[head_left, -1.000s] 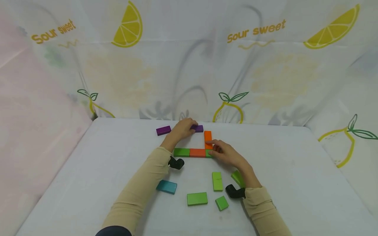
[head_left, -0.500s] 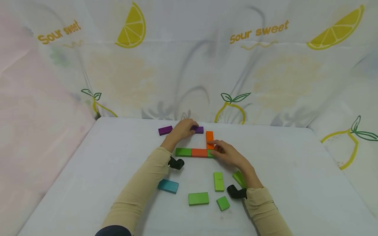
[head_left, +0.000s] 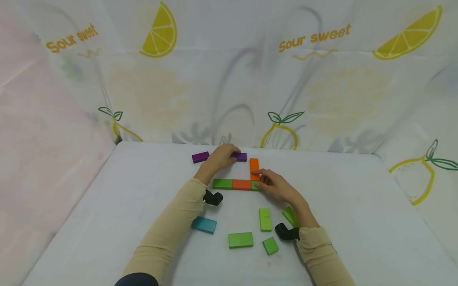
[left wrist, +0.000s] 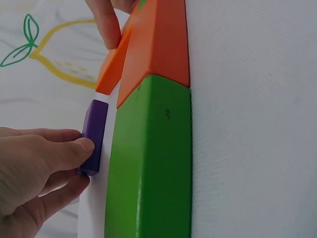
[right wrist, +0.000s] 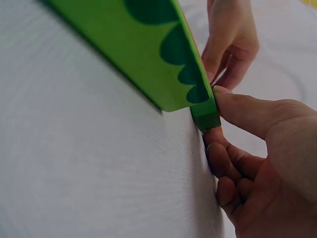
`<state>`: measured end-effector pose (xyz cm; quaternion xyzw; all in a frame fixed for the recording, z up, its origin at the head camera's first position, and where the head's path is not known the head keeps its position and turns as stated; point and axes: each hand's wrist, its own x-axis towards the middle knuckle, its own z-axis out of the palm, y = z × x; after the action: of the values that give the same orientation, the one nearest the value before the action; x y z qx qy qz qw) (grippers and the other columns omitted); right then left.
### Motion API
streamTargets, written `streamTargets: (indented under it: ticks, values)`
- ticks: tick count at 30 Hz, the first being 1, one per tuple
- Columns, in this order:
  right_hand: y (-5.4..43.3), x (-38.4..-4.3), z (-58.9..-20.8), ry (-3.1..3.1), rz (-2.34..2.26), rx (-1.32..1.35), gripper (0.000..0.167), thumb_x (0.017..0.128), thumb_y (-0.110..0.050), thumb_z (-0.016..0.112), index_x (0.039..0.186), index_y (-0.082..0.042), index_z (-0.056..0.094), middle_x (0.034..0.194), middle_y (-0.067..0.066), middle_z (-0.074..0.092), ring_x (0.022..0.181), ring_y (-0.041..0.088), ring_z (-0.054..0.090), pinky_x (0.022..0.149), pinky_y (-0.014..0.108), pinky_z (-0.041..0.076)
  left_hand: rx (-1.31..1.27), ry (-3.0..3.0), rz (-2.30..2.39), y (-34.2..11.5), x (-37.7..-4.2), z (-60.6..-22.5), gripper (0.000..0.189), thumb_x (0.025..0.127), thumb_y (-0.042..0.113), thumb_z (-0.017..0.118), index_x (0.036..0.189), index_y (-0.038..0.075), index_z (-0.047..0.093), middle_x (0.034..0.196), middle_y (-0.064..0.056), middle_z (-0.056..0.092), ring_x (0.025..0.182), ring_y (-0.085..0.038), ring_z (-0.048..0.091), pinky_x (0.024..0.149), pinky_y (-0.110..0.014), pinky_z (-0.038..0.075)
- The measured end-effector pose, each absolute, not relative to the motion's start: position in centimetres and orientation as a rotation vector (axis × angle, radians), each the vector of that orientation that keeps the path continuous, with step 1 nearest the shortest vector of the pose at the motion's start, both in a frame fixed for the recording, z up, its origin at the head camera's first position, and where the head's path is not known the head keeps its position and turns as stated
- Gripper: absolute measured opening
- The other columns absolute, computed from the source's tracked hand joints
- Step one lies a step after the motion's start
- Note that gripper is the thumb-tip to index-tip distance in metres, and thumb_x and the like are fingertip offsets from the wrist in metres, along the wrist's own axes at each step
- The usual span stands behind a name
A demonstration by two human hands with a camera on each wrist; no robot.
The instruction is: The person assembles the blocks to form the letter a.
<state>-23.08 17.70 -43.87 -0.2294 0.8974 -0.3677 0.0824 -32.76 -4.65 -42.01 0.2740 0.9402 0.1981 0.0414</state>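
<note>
At the back of the table, my left hand (head_left: 222, 155) pinches a small purple block (head_left: 241, 157) between thumb and fingers; the left wrist view shows the purple block (left wrist: 96, 134) standing behind a row of blocks. In that row, a green block (head_left: 222, 184) and a red-orange block (head_left: 241, 184) lie end to end with another green block (head_left: 255, 185). An orange block (head_left: 254, 165) extends back from the row's right end. My right hand (head_left: 275, 185) holds that end, thumb on the green block (right wrist: 205, 115) and index fingertip touching the orange one. Its other fingers are curled.
A second purple block (head_left: 200, 157) lies left of my left hand. Nearer me are a blue block (head_left: 204, 225), a green rectangular block (head_left: 241, 240), a small green block (head_left: 270, 246), an upright light-green block (head_left: 265, 219) and one partly under my right wrist (head_left: 290, 216).
The head view has shifted slightly. Both hands and the blocks stay in place relative to one another.
</note>
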Motion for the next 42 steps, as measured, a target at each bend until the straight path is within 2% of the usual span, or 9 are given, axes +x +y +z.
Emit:
streamTargets:
  ticks: [28,33,42]
  values:
    - [17.84,-23.35,-44.12,2.672,-1.098,-0.685,0.04,0.093,-0.021,0.059,0.13,-0.007,0.053,0.09,0.003,0.053,0.08,0.014,0.047,0.073,0.026,0.041,0.826,2.84,0.619,-4.2,-32.29,-42.08,0.034,0.091,0.009,0.061,0.125,0.005,0.06,0.126,-0.011,0.061,0.12,-0.025,0.054,0.107,-0.036,0.038]
    - [17.94,-23.2,-44.09,2.68,-1.098,-0.676,0.04,0.093,-0.02,0.06,0.13,-0.007,0.053,0.091,0.003,0.052,0.081,0.014,0.047,0.074,0.026,0.04,0.891,2.845,0.658,-4.13,-32.51,-42.37,0.032,0.09,0.008,0.062,0.121,0.004,0.063,0.119,-0.012,0.064,0.113,-0.025,0.058,0.102,-0.034,0.042]
    - [17.84,-23.22,-44.02,2.676,-1.097,-0.704,0.039,0.094,-0.021,0.059,0.13,-0.007,0.053,0.091,0.003,0.052,0.082,0.014,0.047,0.074,0.026,0.04,0.861,2.868,0.618,-4.05,-32.33,-42.34,0.032,0.091,0.008,0.061,0.123,0.005,0.062,0.121,-0.011,0.064,0.114,-0.024,0.058,0.103,-0.035,0.042]
